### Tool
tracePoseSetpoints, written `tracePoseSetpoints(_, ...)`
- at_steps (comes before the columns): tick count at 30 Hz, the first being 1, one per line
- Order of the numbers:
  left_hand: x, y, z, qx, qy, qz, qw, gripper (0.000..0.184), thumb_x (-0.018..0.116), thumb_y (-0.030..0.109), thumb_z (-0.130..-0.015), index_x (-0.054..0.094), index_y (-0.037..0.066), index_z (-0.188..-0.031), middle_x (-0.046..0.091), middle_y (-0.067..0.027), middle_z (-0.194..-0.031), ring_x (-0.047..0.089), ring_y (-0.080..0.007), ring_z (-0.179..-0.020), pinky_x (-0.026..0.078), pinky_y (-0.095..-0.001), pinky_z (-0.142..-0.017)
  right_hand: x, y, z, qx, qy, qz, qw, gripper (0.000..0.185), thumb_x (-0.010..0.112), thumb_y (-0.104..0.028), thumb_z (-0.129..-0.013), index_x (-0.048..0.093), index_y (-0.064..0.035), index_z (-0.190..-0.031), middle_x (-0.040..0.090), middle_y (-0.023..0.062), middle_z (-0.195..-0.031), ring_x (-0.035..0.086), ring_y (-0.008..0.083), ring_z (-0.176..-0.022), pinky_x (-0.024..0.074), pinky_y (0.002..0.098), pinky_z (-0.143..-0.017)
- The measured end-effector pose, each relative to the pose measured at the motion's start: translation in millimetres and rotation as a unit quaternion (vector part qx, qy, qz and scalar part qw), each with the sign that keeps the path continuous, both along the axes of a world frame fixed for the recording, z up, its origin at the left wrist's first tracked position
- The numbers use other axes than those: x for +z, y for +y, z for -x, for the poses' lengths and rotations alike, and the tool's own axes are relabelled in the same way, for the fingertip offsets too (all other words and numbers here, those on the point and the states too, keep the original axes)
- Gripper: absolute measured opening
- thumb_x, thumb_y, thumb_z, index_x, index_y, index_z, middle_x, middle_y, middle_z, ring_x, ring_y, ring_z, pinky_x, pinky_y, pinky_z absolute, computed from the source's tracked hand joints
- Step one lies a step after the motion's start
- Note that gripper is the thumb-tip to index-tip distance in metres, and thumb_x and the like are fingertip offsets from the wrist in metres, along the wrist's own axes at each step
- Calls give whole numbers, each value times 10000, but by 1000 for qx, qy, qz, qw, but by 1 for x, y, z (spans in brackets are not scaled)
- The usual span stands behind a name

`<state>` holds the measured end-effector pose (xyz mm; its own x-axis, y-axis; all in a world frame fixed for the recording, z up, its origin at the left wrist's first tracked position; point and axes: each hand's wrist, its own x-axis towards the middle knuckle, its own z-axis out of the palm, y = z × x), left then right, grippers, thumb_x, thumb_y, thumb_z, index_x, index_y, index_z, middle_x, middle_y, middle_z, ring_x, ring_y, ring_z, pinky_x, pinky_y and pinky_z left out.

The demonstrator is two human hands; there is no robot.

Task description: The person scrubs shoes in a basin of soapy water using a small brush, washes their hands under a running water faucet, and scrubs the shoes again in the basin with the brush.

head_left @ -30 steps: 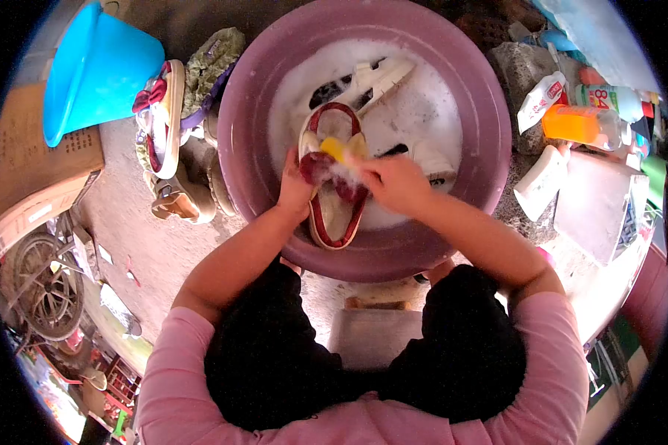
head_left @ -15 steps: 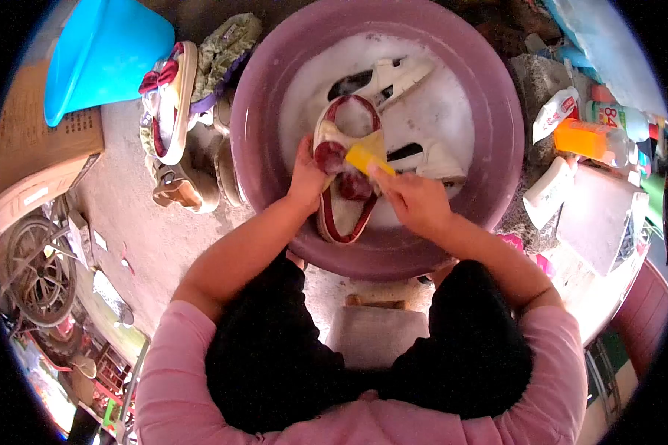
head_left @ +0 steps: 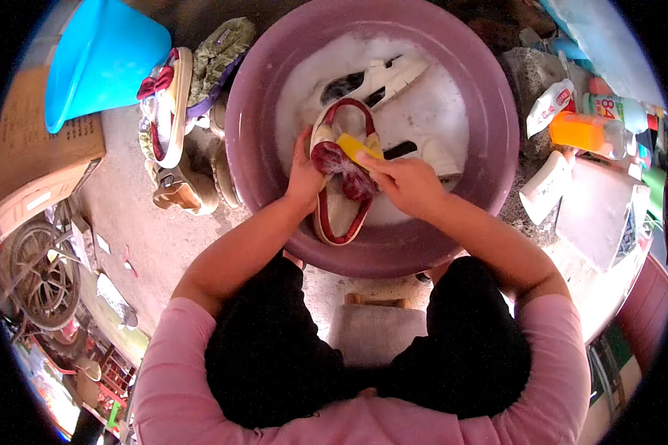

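Note:
My left hand (head_left: 303, 176) grips the left side of a white shoe (head_left: 341, 212) with dark red lining and a dark red bow (head_left: 358, 185). The shoe is held over the near part of a purple basin (head_left: 254, 96). In my right hand (head_left: 414, 187) is a yellow brush (head_left: 356, 148), pressed against the strap by the bow; its bristles are hidden. Behind the held shoe, a white shoe (head_left: 397, 80) lies in the foamy water (head_left: 434, 107). Another white shoe (head_left: 439, 157) rests to the right, partly covered by my right hand.
On the left floor stand a blue tub (head_left: 107, 63), a matching bow shoe (head_left: 172, 122), brown shoes (head_left: 185, 189) and a cardboard box (head_left: 44, 167). To the right are an orange bottle (head_left: 577, 133), a white packet (head_left: 549, 107) and a white brush-like piece (head_left: 545, 189). A low stool (head_left: 378, 334) is below.
The yellow brush and my right hand have shifted slightly left and up along the strap, toward the bow's upper edge. My left hand keeps its hold on the shoe.

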<state>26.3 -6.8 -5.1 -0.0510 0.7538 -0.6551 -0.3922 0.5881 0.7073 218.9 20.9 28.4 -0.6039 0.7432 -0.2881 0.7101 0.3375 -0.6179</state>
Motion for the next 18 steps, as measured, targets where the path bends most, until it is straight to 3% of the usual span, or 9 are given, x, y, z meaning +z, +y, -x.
tracePoseSetpoints(2,-1,0,-2,-25,16,-24,999,708,517,-85,-792,196,142,-1382,470,-82,-1219,470,-177,-1076,393,-283,-905,-13,21,7,41,-62,-76,994,399,437,-275,-843,440,-305,-1241,586,132,-645,584,329,-592,476,444,-544)
tracePoseSetpoints(5,-1,3,2,-58,63,-45,995,717,520,-99,-789,197,138,-1385,462,-63,-1239,456,-166,-1098,380,-274,-918,-16,60,28,9,-95,-84,992,393,437,-275,-842,448,-312,-1233,592,140,-671,588,331,-609,467,465,-555)
tracePoseSetpoints(8,-2,4,2,-39,42,-32,998,693,535,-86,-791,227,124,-1376,475,-55,-1224,475,-164,-1077,391,-274,-907,-25,57,30,-46,-53,-106,992,370,438,-279,-841,475,-309,-1209,594,151,-693,584,342,-615,464,466,-565)
tracePoseSetpoints(15,11,7,-1,35,-53,13,998,636,485,-71,-820,241,123,-1375,484,-56,-1218,494,-163,-1051,402,-276,-898,8,5,6,-86,53,150,984,316,439,-286,-856,537,-295,-1156,593,156,-717,580,349,-638,460,461,-580)
tracePoseSetpoints(18,4,5,0,3,-28,-24,999,630,476,-66,-826,237,128,-1376,480,-54,-1222,484,-165,-1066,397,-285,-908,-26,24,11,-62,33,-23,997,323,437,-295,-857,526,-301,-1167,601,153,-713,582,346,-629,462,458,-568)
